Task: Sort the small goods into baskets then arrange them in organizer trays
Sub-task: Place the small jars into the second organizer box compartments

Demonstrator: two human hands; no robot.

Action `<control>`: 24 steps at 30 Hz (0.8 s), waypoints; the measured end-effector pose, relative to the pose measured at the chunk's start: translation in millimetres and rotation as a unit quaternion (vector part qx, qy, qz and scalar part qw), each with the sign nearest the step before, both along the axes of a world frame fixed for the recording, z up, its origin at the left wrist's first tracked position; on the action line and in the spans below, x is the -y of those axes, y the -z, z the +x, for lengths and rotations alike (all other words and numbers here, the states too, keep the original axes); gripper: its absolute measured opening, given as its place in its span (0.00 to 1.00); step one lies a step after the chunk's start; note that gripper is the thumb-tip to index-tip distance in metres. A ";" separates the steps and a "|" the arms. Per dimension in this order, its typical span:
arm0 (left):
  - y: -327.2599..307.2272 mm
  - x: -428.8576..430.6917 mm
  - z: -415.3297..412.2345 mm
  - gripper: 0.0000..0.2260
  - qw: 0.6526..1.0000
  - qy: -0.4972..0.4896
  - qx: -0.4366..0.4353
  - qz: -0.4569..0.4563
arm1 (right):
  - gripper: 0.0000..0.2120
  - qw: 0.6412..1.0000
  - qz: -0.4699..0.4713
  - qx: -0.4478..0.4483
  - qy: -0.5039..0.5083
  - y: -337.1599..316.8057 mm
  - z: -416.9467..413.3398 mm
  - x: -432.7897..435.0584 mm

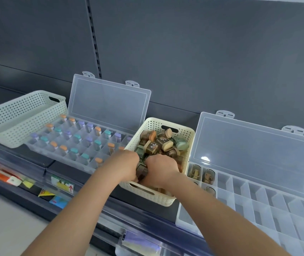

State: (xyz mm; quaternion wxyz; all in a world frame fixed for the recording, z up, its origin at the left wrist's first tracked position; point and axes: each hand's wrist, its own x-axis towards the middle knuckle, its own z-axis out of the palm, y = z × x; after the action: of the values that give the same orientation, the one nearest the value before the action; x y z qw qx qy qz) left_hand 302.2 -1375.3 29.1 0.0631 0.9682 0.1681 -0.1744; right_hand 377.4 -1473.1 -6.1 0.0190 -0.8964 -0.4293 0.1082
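Small goods (158, 143) lie heaped in the cream basket (166, 197), so I judge the sorting is done and I am on the second half of the job: lifting them out and slotting them into a tray.

The clear organizer tray (269, 218) just right of the basket stands with its lid propped open. Only the few compartments nearest the basket hold brown cases (209, 175); the rest show bare. A second organizer tray (58, 157), left of the basket and touching it, looks nearly filled with pastel-capped vials (76, 137). Beyond it, further left of the basket, sits a white perforated basket (8, 126).

Both my hands are down in the basket's near end, knuckles up. My left hand (127, 163) has its fingers curled round a dark brown case (141, 171). My right hand (161, 167) is curled into the heap beside it, and I cannot tell what it grips.

Next, I think, a case must come clear of the pile and travel right of the basket to the first bare compartment, then go in upright like its neighbours.

The goods are small, rounded, translucent cases in brown and green, some with tan lids and flower prints, lying at every angle.
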 end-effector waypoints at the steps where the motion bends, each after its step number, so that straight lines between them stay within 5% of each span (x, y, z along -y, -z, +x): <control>1: -0.1 -3.4 -1.2 0.13 1.000 -0.006 0.006 -0.025 | 0.12 1.000 0.015 -0.008 0.011 -0.2 1.9 2.0; 10: -12.9 -16.6 -4.4 0.08 0.971 -0.023 0.123 -0.202 | 0.20 0.966 0.208 -0.116 0.102 -23.1 11.3 41.5; 13: -6.8 -13.2 0.6 0.09 0.958 -0.037 0.171 -0.229 | 0.31 0.925 0.278 -0.229 0.125 -25.2 14.4 57.6; 16: -8.0 -0.1 4.5 0.10 0.944 -0.036 0.214 -0.248 | 0.27 0.872 0.332 -0.327 0.150 -27.7 16.2 74.1; 24: -12.4 34.2 16.5 0.14 0.926 0.042 0.261 -0.270 | 0.19 0.884 0.352 -0.273 0.144 -25.4 8.9 109.3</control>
State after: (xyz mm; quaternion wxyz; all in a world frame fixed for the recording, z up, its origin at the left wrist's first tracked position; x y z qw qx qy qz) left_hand 318.6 -1409.5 41.5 0.3564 0.9319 0.0517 0.0428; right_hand 386.3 -1582.4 19.2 0.4653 -0.8178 -0.2830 0.1861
